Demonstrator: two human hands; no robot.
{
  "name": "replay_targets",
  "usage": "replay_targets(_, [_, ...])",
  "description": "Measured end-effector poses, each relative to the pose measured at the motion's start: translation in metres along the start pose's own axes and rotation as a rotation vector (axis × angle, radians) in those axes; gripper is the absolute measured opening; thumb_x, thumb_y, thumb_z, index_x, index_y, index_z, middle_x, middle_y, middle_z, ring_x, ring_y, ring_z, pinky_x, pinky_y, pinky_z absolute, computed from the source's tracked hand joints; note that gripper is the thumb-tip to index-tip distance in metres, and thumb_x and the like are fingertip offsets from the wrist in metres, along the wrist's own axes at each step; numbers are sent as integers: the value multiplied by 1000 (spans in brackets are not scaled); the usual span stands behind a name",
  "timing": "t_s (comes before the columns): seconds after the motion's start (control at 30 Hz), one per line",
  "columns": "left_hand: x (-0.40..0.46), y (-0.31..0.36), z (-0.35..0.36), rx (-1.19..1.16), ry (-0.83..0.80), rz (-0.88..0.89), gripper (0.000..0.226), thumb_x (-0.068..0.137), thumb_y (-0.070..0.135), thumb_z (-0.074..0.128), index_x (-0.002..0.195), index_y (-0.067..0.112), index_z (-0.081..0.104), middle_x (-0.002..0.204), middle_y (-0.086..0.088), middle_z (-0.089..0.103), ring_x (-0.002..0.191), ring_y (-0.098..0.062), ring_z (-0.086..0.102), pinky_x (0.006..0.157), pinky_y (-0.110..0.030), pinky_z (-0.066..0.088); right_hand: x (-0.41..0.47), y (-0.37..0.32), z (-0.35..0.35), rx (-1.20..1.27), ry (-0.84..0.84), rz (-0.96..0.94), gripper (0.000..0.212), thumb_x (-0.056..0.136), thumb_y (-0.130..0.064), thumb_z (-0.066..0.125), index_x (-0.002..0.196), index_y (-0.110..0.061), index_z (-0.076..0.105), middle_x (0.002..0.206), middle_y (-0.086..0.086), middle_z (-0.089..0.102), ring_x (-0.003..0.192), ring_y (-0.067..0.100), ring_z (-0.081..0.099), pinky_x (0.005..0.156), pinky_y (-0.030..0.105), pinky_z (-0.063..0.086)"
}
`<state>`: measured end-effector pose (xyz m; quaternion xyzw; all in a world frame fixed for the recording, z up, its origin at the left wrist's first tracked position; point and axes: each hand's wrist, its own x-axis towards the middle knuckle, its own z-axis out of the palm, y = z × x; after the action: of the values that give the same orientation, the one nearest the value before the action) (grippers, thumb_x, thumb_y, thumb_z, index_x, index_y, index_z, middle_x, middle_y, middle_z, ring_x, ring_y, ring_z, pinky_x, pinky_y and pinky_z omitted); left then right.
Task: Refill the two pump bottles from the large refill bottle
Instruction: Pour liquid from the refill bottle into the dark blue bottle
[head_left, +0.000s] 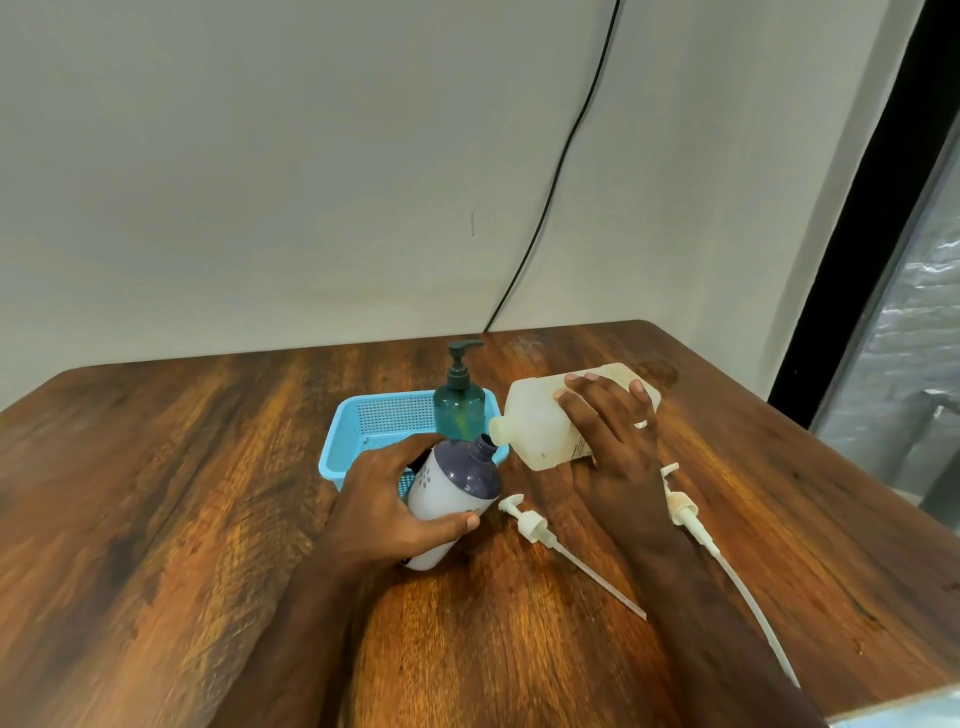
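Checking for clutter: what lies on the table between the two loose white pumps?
In the head view, only bare table between the shorter pump and longer pump; the right hand hovers above it.

2 hands (395, 499) (613, 441), 3 bottles (452, 493) (460, 410) (540, 421), 2 loose pump heads (530, 522) (683, 506), 1 blue basket (363, 426), 1 wooden table (156, 493), 1 black cable (561, 156).

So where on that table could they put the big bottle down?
Bare wood lies left of the blue basket and along the table near edge. It is crowded on the right, where two loose pumps lie by the right hand.
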<state>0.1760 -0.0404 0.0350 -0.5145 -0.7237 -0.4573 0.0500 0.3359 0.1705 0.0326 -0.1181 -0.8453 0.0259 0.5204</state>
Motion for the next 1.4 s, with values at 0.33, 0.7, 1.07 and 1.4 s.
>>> replay_targets(0.33, [0, -3, 2, 8, -10, -24, 76, 56, 74, 73, 122, 42, 56, 118, 27, 61, 109, 0, 59, 83, -21, 52, 1, 0, -1, -24, 30, -22, 81, 72, -18, 91, 138, -25, 45, 144, 10, 56, 138, 24, 42, 123, 48, 12])
replay_targets(0.7, [0, -2, 1, 24, -20, -16, 76, 56, 73, 73, 123, 39, 58, 117, 29, 61, 108, 6, 58, 80, -14, 49, 3, 0, -3, -28, 30, -23, 78, 72, -16, 89, 137, -23, 47, 143, 13, 56, 137, 27, 41, 126, 37, 1])
replay_targets(1.07, [0, -1, 1, 3, -26, -18, 78, 56, 72, 74, 124, 36, 60, 119, 23, 64, 108, 2, 59, 81, -17, 50, 6, -1, -7, -43, 17, -26, 78, 72, -13, 88, 137, -24, 48, 144, 13, 56, 138, 27, 40, 126, 37, 0])
replay_targets(1.4, [0, 0, 1, 0, -15, -10, 74, 56, 72, 74, 122, 43, 56, 117, 32, 58, 111, 6, 56, 78, -10, 48, 6, 0, -7, -38, 29, -30, 72, 76, -17, 84, 138, -25, 47, 144, 13, 55, 138, 29, 43, 126, 39, 1])
